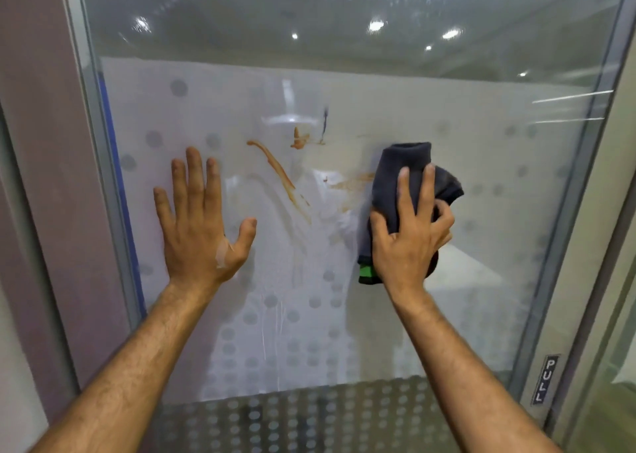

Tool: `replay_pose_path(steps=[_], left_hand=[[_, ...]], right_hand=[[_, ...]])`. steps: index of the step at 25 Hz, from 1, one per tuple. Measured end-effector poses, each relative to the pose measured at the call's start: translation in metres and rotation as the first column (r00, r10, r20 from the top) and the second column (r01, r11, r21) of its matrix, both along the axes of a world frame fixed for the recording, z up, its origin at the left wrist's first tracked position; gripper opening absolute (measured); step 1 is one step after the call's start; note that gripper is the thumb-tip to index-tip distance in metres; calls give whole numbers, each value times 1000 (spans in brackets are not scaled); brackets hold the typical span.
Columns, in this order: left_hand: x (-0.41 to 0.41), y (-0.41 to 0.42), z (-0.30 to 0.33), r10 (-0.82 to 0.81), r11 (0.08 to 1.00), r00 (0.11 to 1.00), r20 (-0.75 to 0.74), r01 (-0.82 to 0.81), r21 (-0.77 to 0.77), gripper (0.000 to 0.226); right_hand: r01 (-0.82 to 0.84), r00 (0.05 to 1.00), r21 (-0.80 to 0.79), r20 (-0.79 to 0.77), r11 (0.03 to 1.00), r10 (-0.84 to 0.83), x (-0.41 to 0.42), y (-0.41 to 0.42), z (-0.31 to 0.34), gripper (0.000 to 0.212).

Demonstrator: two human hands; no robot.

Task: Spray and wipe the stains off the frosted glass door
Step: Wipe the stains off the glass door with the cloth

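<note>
The frosted glass door (213, 108) with a grey dot pattern fills the view. A long orange-brown stain (277, 172) runs diagonally across its middle, with a smaller blotch (298, 140) and a dark blue mark (325, 122) above it, and a smeared patch (351, 184) to the right. My left hand (203, 225) lies flat on the glass, fingers spread, left of the stain. My right hand (409, 235) presses a bunched dark grey cloth (402, 170) with a green tag against the glass, just right of the smeared patch. Thin liquid trails (265, 332) run down the glass below.
A metal door frame (564, 246) runs down the right side, with a "PULL" label (545, 378) low on it. A brown wall panel (38, 142) stands on the left. No spray bottle is in view.
</note>
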State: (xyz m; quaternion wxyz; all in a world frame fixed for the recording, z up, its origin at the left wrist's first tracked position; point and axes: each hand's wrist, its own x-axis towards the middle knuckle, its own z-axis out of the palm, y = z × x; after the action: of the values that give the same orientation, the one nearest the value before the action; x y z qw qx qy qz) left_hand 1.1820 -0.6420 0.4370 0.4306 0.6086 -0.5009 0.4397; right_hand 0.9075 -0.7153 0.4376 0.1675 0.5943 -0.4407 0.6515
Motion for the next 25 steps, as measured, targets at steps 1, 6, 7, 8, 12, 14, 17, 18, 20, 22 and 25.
replay_pose_path(steps=[1, 6, 7, 8, 12, 14, 17, 18, 20, 22, 25], left_hand=[[0, 0, 0, 4, 1000, 1000, 1, -4, 0, 99], [1, -1, -1, -2, 1000, 1000, 13, 2, -3, 99], [2, -1, -1, 4, 1000, 1000, 16, -3, -5, 100], [3, -2, 0, 11, 1000, 1000, 21, -11, -9, 100], [3, -2, 0, 22, 1000, 999, 24, -22, -8, 100], [3, -2, 0, 28, 1000, 999, 23, -28, -8, 99], [2, -2, 1, 27, 1000, 999, 22, -27, -1, 99], [2, -1, 1, 28, 1000, 999, 21, -28, 3, 99], [1, -1, 1, 30, 999, 999, 18, -31, 13, 99], [1, 0, 2, 33, 999, 999, 13, -33, 20, 99], [2, 0, 2, 21, 999, 1000, 10, -21, 28, 98]], right_hand=[[27, 1000, -14, -1, 1000, -27, -1, -4, 11, 74], [37, 999, -153, -21, 987, -41, -3, -18, 78, 69], [27, 999, -182, -33, 983, -34, -5, -20, 96, 69], [19, 999, -205, -43, 979, -28, -6, -21, 116, 68], [-45, 995, -218, -97, 975, 24, -3, -19, 175, 66], [-110, 985, -230, -154, 967, 76, -2, -16, 185, 66], [-262, 929, -221, -321, 939, 184, -1, -8, 187, 68], [-306, 896, -197, -389, 931, 212, 0, -5, 186, 69], [-362, 821, -154, -520, 919, 236, 2, 0, 185, 68], [-404, 734, -123, -635, 907, 241, 2, 1, 183, 64], [-450, 610, -101, -761, 887, 223, -13, -7, 181, 54]])
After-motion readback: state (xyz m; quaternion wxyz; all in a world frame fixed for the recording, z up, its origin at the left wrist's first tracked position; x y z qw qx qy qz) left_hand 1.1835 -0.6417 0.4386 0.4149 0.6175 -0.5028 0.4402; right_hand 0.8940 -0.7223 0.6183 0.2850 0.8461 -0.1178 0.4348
